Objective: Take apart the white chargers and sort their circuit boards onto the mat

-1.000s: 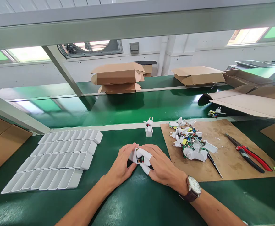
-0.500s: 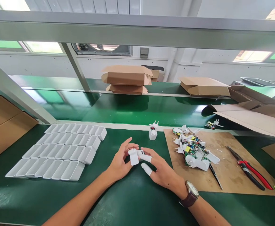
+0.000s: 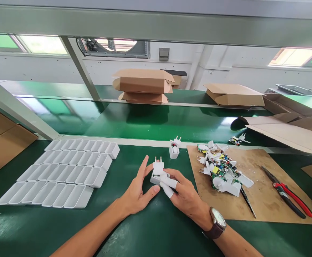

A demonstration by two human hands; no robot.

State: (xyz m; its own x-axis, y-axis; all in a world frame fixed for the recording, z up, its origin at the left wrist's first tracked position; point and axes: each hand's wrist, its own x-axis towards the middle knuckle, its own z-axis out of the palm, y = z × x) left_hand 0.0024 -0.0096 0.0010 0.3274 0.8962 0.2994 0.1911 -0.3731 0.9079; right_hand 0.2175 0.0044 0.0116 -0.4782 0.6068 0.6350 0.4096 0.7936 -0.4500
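Observation:
A small white charger plug (image 3: 158,171) with two pins pointing up sits between my hands over the green bench. My right hand (image 3: 184,192), with white finger cots on two fingertips and a wristwatch on the wrist, pinches the plug's lower body. The fingers of my left hand (image 3: 139,189) are spread, and its index finger and thumb touch the plug's left side. Another white plug (image 3: 174,148) stands alone just beyond them.
Rows of several empty white housings (image 3: 65,173) lie to the left. A brown board (image 3: 262,194) on the right carries a heap of plug parts and circuit boards (image 3: 221,169) and red-handled pliers (image 3: 286,191). Cardboard boxes (image 3: 142,85) rest on the far shelf.
The plug has been turned upright, pins now pointing up, and lifted slightly. My left hand has opened its fingers beside it. The view has shifted a little.

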